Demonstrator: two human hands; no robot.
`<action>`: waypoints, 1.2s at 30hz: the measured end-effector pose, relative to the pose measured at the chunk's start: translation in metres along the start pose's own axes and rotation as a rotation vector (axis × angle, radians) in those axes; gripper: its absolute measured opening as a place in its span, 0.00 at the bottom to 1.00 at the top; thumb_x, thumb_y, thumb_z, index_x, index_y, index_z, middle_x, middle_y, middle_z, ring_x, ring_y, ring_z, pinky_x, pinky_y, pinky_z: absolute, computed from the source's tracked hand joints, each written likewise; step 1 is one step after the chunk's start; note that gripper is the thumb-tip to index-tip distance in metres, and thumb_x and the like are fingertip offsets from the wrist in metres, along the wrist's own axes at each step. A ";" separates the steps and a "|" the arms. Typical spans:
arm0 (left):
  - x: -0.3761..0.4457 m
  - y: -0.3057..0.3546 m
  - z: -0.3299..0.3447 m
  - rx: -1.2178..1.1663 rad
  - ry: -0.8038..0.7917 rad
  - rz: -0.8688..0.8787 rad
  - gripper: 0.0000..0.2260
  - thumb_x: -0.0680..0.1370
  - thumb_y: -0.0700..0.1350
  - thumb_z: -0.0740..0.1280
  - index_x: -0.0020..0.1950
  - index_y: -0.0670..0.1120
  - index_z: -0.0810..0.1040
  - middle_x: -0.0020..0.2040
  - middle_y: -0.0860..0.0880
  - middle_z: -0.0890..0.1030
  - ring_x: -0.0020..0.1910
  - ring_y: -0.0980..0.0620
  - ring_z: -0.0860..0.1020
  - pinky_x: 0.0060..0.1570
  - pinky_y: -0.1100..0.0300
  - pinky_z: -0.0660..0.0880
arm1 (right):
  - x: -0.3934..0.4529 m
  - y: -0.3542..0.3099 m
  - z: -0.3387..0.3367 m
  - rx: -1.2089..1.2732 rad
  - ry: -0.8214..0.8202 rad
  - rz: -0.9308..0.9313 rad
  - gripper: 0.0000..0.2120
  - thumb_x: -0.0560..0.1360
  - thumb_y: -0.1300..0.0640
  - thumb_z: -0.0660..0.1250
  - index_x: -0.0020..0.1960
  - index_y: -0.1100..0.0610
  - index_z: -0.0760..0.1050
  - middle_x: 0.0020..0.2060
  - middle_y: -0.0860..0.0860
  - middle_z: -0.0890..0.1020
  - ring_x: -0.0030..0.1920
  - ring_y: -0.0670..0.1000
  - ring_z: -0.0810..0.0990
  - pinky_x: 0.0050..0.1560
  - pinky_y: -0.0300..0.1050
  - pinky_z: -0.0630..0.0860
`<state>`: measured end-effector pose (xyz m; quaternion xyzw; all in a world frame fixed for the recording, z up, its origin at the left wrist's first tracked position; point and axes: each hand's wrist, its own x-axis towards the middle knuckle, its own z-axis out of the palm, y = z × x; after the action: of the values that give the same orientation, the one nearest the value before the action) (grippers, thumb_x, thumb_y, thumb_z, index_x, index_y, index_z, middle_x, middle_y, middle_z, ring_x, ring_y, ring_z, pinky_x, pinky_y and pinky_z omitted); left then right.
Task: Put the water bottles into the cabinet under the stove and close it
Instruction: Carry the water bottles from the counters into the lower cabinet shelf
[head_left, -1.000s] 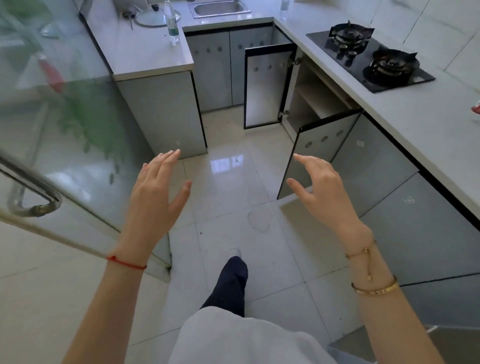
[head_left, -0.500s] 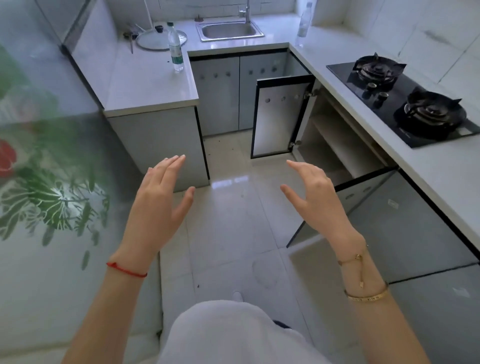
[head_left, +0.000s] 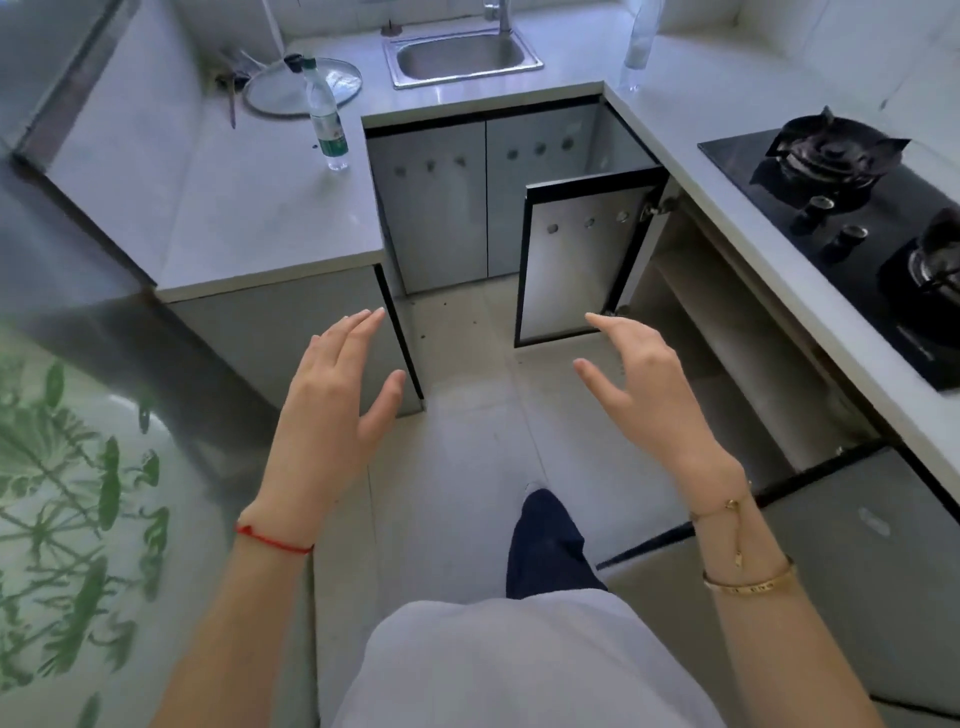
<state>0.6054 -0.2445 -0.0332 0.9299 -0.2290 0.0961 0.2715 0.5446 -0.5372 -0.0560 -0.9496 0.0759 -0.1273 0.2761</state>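
text: none legible | water bottle (head_left: 324, 122) green label: print too blurred | stove (head_left: 852, 228): no readable marks

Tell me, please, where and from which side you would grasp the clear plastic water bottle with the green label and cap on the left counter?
I would grip the clear plastic water bottle with the green label and cap around its labelled middle, coming from the counter's open front edge: it stands upright, and the round glass pot lid lies just behind it.

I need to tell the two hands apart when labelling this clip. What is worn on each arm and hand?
Both forearms are bare, with no sleeves or gloves. The left hand has a thin red string bracelet at the wrist. The right hand has a fine gold chain bracelet and, lower down, a solid gold bangle.
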 end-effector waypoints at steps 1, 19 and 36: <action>0.020 0.000 0.007 -0.004 0.005 -0.012 0.25 0.80 0.48 0.63 0.75 0.46 0.63 0.72 0.47 0.69 0.73 0.50 0.66 0.72 0.44 0.64 | 0.023 0.008 0.000 0.005 -0.007 -0.008 0.24 0.77 0.51 0.66 0.71 0.55 0.68 0.66 0.51 0.75 0.69 0.51 0.69 0.70 0.55 0.66; 0.307 -0.040 0.069 0.026 0.170 -0.328 0.24 0.80 0.49 0.62 0.75 0.48 0.62 0.72 0.50 0.68 0.73 0.52 0.65 0.73 0.46 0.63 | 0.418 0.054 0.026 0.073 -0.160 -0.297 0.24 0.78 0.51 0.65 0.71 0.55 0.67 0.66 0.50 0.75 0.69 0.50 0.69 0.71 0.51 0.66; 0.523 -0.208 0.067 0.104 0.188 -0.407 0.25 0.79 0.50 0.62 0.76 0.48 0.62 0.73 0.48 0.69 0.71 0.50 0.67 0.70 0.54 0.67 | 0.678 -0.013 0.138 0.078 -0.274 -0.342 0.23 0.79 0.49 0.63 0.72 0.51 0.65 0.67 0.46 0.73 0.70 0.47 0.67 0.71 0.47 0.64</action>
<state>1.1667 -0.3209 -0.0266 0.9565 -0.0052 0.1371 0.2573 1.2326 -0.6013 -0.0261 -0.9456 -0.1296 -0.0448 0.2949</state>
